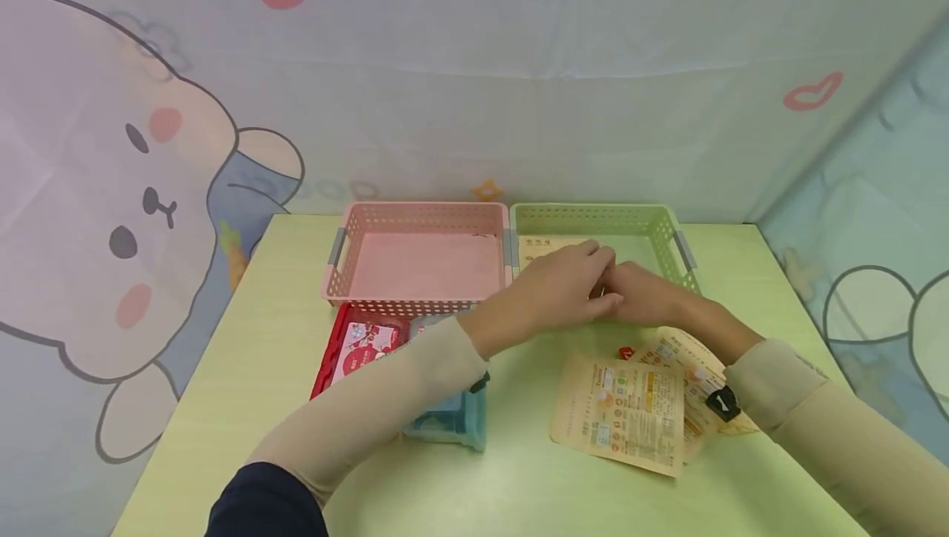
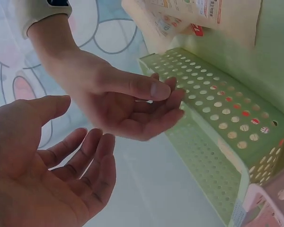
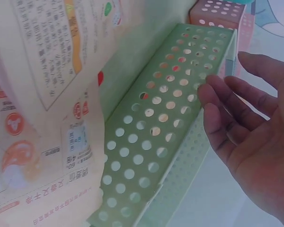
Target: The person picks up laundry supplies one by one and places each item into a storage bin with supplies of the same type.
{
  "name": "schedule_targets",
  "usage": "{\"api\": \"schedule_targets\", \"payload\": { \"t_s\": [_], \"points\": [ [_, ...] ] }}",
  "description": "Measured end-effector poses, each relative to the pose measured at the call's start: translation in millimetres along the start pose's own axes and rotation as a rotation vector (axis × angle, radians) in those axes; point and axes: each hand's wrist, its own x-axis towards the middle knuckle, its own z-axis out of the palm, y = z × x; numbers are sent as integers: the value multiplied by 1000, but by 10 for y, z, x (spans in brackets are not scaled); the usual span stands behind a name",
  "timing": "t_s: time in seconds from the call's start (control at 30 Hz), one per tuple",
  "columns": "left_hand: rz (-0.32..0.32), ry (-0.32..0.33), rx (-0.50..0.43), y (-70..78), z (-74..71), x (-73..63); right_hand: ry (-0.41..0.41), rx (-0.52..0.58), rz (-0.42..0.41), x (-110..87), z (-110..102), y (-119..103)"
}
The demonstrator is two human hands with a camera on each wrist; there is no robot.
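Above the near side of the green basket [image 1: 615,212], my left hand [image 1: 552,294] and right hand [image 1: 643,294] are close together, overlapping in the head view. In the left wrist view, a gap separates the left hand [image 2: 52,175] from the right hand [image 2: 118,99]. Both have loosely bent fingers and nothing in them. The right wrist view shows the right hand [image 3: 260,132] beside the basket's perforated wall [image 3: 146,127]. Inside the basket lies a beige printed packet [image 1: 541,249], partly hidden by the left hand.
Several beige printed packets [image 1: 623,413] overlap on the table at the right, below the right forearm. A pink basket [image 1: 426,265] adjoins the green one. Nearer me, a red tray [image 1: 335,352] and a blue tray [image 1: 448,430] are partly covered by the left sleeve.
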Motion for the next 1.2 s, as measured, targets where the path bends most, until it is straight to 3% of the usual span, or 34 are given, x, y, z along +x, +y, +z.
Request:
{"api": "schedule_targets", "payload": {
  "t_s": [0.3,0.5,0.77,1.03,1.2],
  "points": [
    [22,57,89,64,167,-107,-23,-4,-25,-85,31,13],
    [-14,85,100,134,298,-146,-69,16,-32,-114,47,20],
    [-123,32,87,193,464,-208,-136,41,43,-128,127,44],
    [-218,-21,8,288,663,-270,-206,81,98,-136,183,37],
    [-285,-65,21,289,809,-290,-261,81,91,-144,213,67]
  ]
}}
